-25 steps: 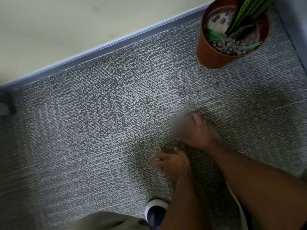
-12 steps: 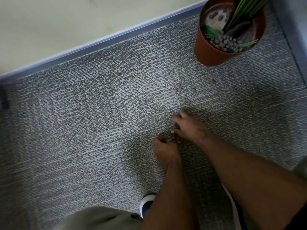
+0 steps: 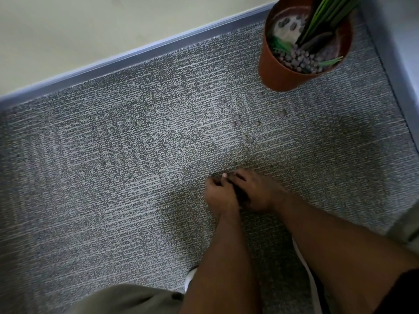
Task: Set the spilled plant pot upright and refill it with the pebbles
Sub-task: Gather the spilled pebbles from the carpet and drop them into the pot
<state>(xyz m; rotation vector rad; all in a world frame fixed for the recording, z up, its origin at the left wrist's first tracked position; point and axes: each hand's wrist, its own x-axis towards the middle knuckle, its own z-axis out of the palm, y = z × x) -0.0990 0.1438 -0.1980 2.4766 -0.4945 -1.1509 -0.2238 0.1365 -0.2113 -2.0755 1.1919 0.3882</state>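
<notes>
- My left hand [image 3: 221,196] and right hand [image 3: 256,192] are pressed side by side on the carpet [image 3: 113,177], fingers curled inward; I cannot tell what they hold.
- Loose pebbles [image 3: 237,123] lie scattered on the carpet between my hands and the pot.
- The orange plant pot [image 3: 278,71] stands upright well beyond my hands, near the wall's baseboard [image 3: 136,55], partly filled with pebbles around green leaves [image 3: 322,17].

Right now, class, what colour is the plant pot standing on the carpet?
The plant pot is terracotta orange-brown, seen best in the head view, the only one.
</notes>
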